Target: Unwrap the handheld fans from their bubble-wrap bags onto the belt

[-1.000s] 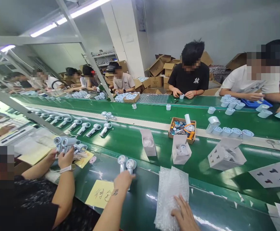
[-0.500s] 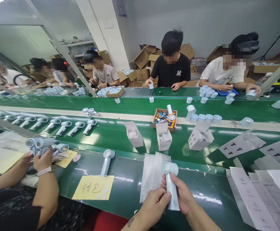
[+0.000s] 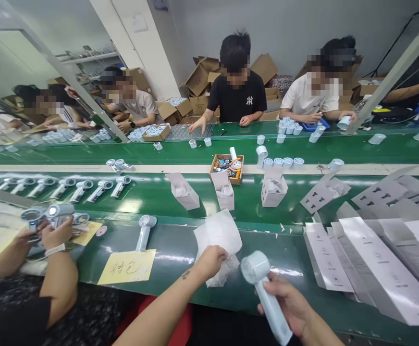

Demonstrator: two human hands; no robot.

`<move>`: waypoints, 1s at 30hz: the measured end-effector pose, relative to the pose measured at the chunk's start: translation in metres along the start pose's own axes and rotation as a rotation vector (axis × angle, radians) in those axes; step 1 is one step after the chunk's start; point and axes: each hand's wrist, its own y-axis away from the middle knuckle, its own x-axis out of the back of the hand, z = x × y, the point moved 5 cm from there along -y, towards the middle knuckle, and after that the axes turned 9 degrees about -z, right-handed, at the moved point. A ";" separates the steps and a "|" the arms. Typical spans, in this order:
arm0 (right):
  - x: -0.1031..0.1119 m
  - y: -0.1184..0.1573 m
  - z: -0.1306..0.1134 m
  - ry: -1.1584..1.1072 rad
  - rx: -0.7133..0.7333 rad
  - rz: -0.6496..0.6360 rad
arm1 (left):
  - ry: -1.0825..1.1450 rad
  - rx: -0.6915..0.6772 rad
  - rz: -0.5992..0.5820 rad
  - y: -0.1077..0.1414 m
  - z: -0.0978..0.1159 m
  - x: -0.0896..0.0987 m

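Observation:
My right hand [image 3: 285, 300] is wrapped around the handle of a light-blue handheld fan [image 3: 256, 266], its round head tilted up and to the left. My left hand [image 3: 212, 262] is closed on the edge of a white bubble-wrap bag [image 3: 224, 233], which is partly lifted off the green bench. Left of the bag, a second handheld fan [image 3: 144, 230] lies beside a yellow paper with handwriting [image 3: 127, 267]. Tall white boxes [image 3: 328, 259] stand open to the right of my right hand.
Open white boxes [image 3: 183, 192] holding wrapped items stand on the green belt ahead. Behind them is a carton of small parts [image 3: 227, 168]. At left, a co-worker's hands [image 3: 56, 233] hold fans, near a row of fans [image 3: 63, 188]. Other people sit across the line.
My left hand has left the fan and gripped the bubble-wrap bag, lifting part of it. My right hand has brought the fan nearer and tilted it. The camera view has turned right.

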 end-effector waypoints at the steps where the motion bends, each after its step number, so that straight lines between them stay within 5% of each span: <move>1: -0.009 -0.002 0.004 -0.002 -0.005 -0.063 | 0.037 0.000 0.012 0.001 0.009 0.000; 7: -0.030 -0.011 -0.004 0.102 0.007 -0.228 | 0.323 -0.010 -0.048 0.007 0.038 -0.013; 17: 0.048 -0.002 -0.008 0.361 0.019 0.145 | 0.563 0.075 0.192 -0.018 0.030 -0.015; 24: 0.003 0.004 -0.028 0.226 0.025 -0.298 | 0.579 -0.106 0.126 -0.009 0.065 -0.023; 30: 0.001 -0.002 -0.026 0.263 0.066 -0.046 | 0.444 -0.264 0.241 0.013 0.081 -0.001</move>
